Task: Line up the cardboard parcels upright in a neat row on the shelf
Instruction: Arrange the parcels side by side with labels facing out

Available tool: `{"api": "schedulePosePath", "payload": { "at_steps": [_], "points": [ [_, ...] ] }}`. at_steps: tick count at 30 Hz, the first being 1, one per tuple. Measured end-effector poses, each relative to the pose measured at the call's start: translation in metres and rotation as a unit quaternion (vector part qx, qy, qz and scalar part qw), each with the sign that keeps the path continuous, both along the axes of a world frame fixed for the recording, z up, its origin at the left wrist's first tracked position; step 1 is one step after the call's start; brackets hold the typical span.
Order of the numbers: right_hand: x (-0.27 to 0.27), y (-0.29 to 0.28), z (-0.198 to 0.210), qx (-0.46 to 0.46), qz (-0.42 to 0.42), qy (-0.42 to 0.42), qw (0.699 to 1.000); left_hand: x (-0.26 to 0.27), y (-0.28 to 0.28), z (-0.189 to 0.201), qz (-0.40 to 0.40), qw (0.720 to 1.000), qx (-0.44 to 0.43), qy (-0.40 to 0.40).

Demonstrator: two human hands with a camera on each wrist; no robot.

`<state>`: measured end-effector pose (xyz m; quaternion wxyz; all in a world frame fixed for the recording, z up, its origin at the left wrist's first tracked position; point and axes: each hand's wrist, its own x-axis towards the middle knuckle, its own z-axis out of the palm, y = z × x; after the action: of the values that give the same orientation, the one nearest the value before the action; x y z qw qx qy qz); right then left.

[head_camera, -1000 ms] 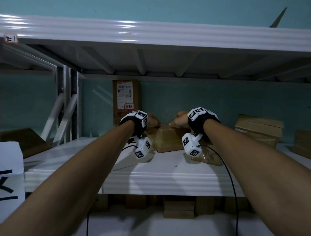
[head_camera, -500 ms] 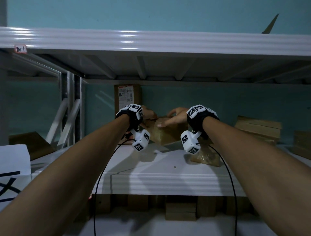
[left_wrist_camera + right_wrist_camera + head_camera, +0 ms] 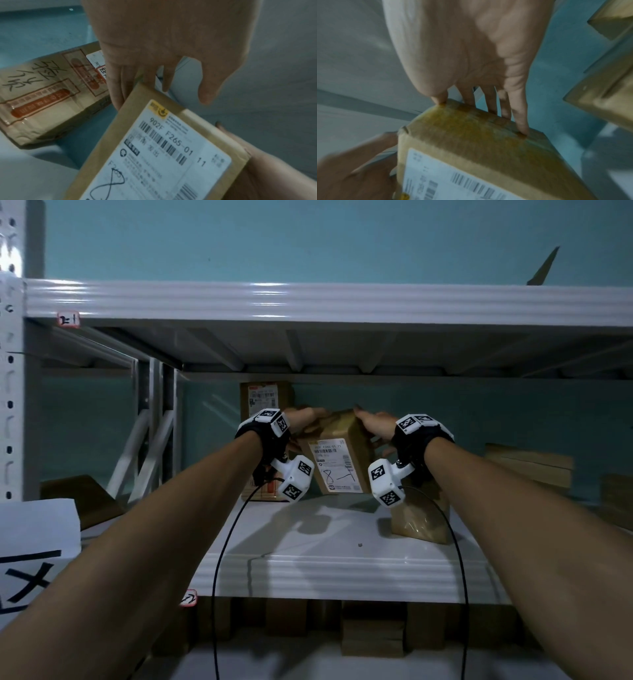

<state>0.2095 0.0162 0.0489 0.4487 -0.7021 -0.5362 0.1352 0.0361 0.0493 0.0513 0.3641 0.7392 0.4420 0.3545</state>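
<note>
A brown cardboard parcel [image 3: 337, 460] with a white shipping label is held between both hands on the white shelf [image 3: 325, 573], raised on end and leaning left. My left hand [image 3: 301, 422] grips its upper left, fingers behind the top edge [image 3: 171, 81]. My right hand [image 3: 373, 422] holds its upper right, thumb on the top corner and fingers over the far edge [image 3: 479, 94]. The label [image 3: 163, 155] faces me. A taller parcel [image 3: 265, 398] stands upright against the back wall just to the left; its printed face [image 3: 51, 94] shows in the left wrist view.
Another parcel [image 3: 421, 518] wrapped in tape lies on the shelf under my right wrist. Stacked flat boxes [image 3: 527, 467] sit at the right, and a dark box [image 3: 78, 501] at the left. The upper shelf [image 3: 325, 299] hangs low overhead. More boxes [image 3: 370, 635] stand below.
The parcel lay flat under my hands; both hands have tipped it up on end so that its label faces me. My view has shifted lower and closer.
</note>
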Motion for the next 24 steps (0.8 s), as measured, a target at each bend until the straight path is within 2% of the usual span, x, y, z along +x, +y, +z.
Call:
{"api": "schedulePosePath", "payload": {
  "at_steps": [4, 7, 10, 17, 21, 24],
  "points": [
    [-0.001, 0.004, 0.0, 0.013, 0.001, 0.023, 1.0, -0.003, -0.002, -0.001, -0.023, 1.0, -0.015, -0.011],
    [0.0, 0.007, 0.002, 0.026, 0.003, 0.031, 0.999, -0.007, -0.002, -0.001, -0.023, 0.999, 0.013, -0.029],
    [0.006, 0.016, 0.003, 0.03, -0.005, 0.021, 0.999, -0.01, 0.001, -0.002, -0.015, 0.999, 0.031, -0.037],
    [0.009, 0.033, -0.007, 0.028, -0.005, 0.068, 0.997, -0.005, 0.009, -0.004, 0.021, 0.998, 0.055, -0.024],
    [-0.001, 0.035, -0.013, -0.015, 0.039, 0.023, 0.999, -0.001, 0.018, -0.008, 0.054, 0.997, 0.052, 0.002],
    [0.002, 0.047, -0.016, -0.054, 0.06, -0.021, 0.996, 0.002, 0.026, -0.011, 0.059, 0.997, 0.036, -0.018]
  ]
}}
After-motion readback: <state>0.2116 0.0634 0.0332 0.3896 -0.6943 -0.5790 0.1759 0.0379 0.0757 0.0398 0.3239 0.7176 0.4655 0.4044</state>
